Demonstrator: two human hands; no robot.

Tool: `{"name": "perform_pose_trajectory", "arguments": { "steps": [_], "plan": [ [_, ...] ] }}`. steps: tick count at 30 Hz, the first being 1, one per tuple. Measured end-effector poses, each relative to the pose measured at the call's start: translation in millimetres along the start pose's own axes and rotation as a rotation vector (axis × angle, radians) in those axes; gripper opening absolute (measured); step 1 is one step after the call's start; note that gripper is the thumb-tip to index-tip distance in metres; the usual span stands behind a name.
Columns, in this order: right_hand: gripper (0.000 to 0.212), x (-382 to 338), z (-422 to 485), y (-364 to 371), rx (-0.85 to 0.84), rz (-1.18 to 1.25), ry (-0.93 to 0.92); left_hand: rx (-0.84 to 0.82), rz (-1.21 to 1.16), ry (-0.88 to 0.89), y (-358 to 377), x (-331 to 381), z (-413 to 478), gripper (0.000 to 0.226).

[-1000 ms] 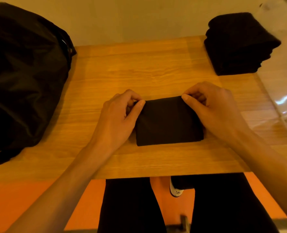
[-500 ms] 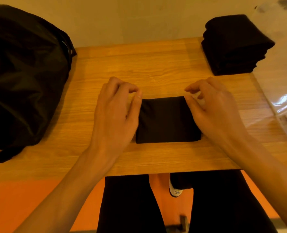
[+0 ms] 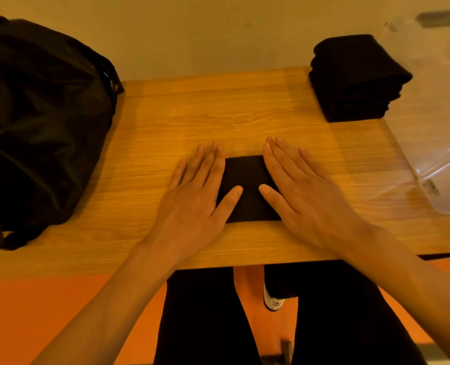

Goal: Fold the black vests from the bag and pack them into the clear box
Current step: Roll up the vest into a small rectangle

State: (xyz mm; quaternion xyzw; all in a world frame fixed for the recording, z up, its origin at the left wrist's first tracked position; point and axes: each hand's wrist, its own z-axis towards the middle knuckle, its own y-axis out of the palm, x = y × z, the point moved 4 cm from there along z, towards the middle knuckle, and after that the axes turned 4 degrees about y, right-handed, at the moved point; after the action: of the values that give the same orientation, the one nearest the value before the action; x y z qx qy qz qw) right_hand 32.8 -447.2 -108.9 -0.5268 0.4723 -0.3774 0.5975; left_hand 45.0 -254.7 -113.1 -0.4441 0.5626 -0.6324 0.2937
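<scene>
A folded black vest (image 3: 247, 177) lies as a small rectangle on the wooden table (image 3: 231, 114), near its front edge. My left hand (image 3: 196, 191) lies flat with straight fingers over the vest's left edge. My right hand (image 3: 300, 188) lies flat over its right edge, and both thumbs rest on the cloth. A stack of folded black vests (image 3: 355, 77) sits at the back right. The big black bag (image 3: 39, 122) slumps on the table's left side. The clear box (image 3: 434, 109) stands at the right edge.
A beige wall runs behind the table. Below the table's front edge are my dark-trousered legs, a white shoe (image 3: 272, 301) and an orange floor (image 3: 47, 312).
Both hands let go of the vest's upper corners, opened out and came down flat on its two sides.
</scene>
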Motion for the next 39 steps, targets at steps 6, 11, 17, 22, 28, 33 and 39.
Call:
{"name": "perform_pose_trajectory", "arguments": {
  "steps": [6, 11, 17, 22, 28, 33, 39],
  "plan": [
    [0.071, 14.8, -2.2, -12.0, 0.079, 0.216, 0.057, 0.135, -0.194, -0.021, -19.7, 1.4, -4.0, 0.076],
    [0.064, -0.3, 7.5, -27.5, 0.174, 0.071, 0.016, 0.199, -0.158, 0.169, -29.7, 45.8, 4.3, 0.073],
    [0.074, 3.8, 19.4, 0.0, 0.015, 0.088, 0.056, 0.096, -0.032, 0.12, 1.3, 38.5, 18.4, 0.083],
    [0.076, 6.5, 17.4, 4.1, 0.003, 0.142, 0.098, 0.079, -0.017, 0.114, 2.2, 36.2, 20.8, 0.087],
    [0.079, 4.0, 14.6, 1.8, 0.028, 0.111, 0.122, 0.043, -0.011, 0.101, 3.2, 16.0, 18.8, 0.083],
    [0.076, 5.6, 14.6, 2.7, 0.037, 0.107, 0.15, 0.048, 0.005, 0.112, 1.5, 6.1, 16.4, 0.077],
    [0.074, 16.9, 7.7, 3.2, 0.036, 0.162, 0.202, 0.044, -0.071, 0.089, -0.4, 9.9, 15.2, 0.08]
  ]
}}
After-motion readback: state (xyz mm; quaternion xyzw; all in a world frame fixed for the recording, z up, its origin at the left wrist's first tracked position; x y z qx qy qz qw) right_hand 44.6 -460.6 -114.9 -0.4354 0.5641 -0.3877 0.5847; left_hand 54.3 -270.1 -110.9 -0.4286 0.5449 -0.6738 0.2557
